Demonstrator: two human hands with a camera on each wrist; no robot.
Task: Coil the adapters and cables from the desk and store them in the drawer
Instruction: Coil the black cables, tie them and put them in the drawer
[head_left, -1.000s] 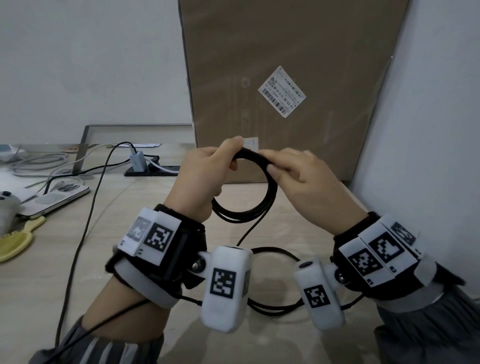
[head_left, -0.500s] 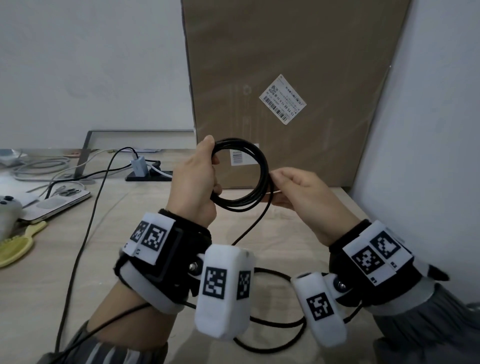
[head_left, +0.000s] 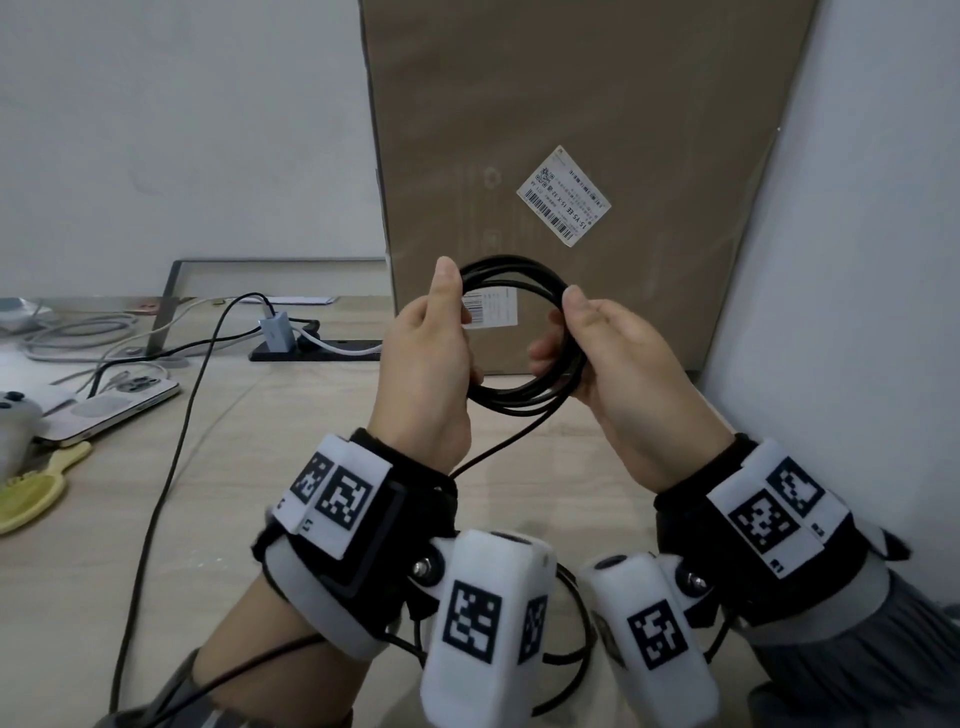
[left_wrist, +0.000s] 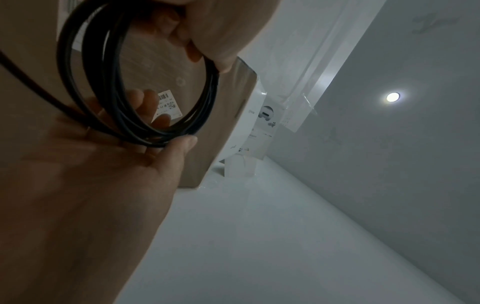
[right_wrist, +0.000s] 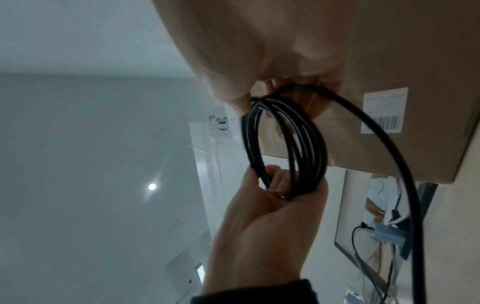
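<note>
1. Black cable coil (head_left: 519, 338), centre frame, held upright above the desk (head_left: 260, 467).
2. Left hand (head_left: 423, 364) grasps the coil's left side to keep loops stacked; right hand (head_left: 613, 358) pinches its right side.
3. Loose tail (head_left: 498, 447) hangs toward the wrists, likely to be wound next.
4. Cardboard box (head_left: 571, 130) close behind; open desk lower left.

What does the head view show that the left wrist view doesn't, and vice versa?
Head only: the desk with a phone, a yellow brush, and the cable's loose tail dropping below the coil. Left wrist only: a ceiling light and white packaging behind the cardboard box. Both: the black cable coil held by the left hand and the right hand, in front of that box.
</note>
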